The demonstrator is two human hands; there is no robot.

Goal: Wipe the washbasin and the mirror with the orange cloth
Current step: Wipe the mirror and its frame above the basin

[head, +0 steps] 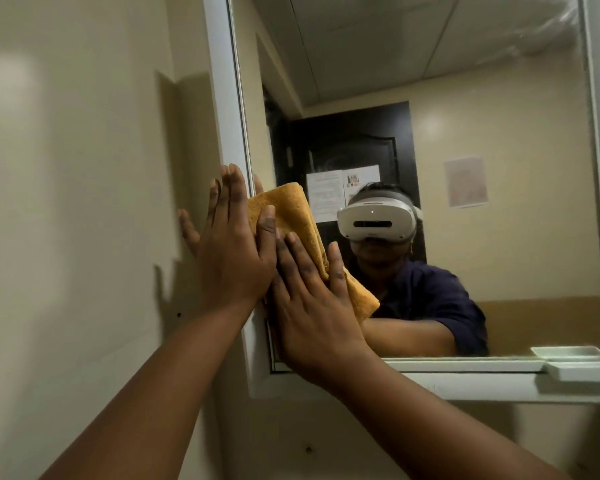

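Cloth [291, 216], orange, folded, flat against mirror [465, 98] near lower left corner of glass. Upper end of cloth at about headset height in reflection; lower end trailing down and right, past right hand. Texture nubbly, edges doubled over.

Left hand [234, 247] on upper left part of cloth, fingers straight and close together, pointing up. Palm side pressed to cloth; fingertips reaching over white frame [227, 109] at mirror's left edge. Thumb laid across cloth face. No curl in fingers, no pinch.

Right hand [312, 306] lower down, just beside left hand and touching it at thumb side. Fingers straight, slightly spread, pressed flat on cloth's lower half. Heel of hand over bottom left corner of frame. Both forearms bare, rising from bottom of view.

Washbasin out of view.

In glass: reflection of person in dark short-sleeved top, white headset [378, 220] on head; reflected arm reaching toward cloth. Behind, dark door [354, 140] with two sheets of paper [326, 194] stuck on it; another sheet [465, 181] on cream wall to right. Ceiling panels above. Hazy smears in upper right corner of glass [548, 32].

Small white dish [582, 370] on ledge at bottom right of frame, doubled in reflection.

Left of mirror: cream tiled wall [66, 202], glossy, with faint reflection of fingers [187, 230] beside left hand and soft light patch higher up. Few dark specks on wall below frame.
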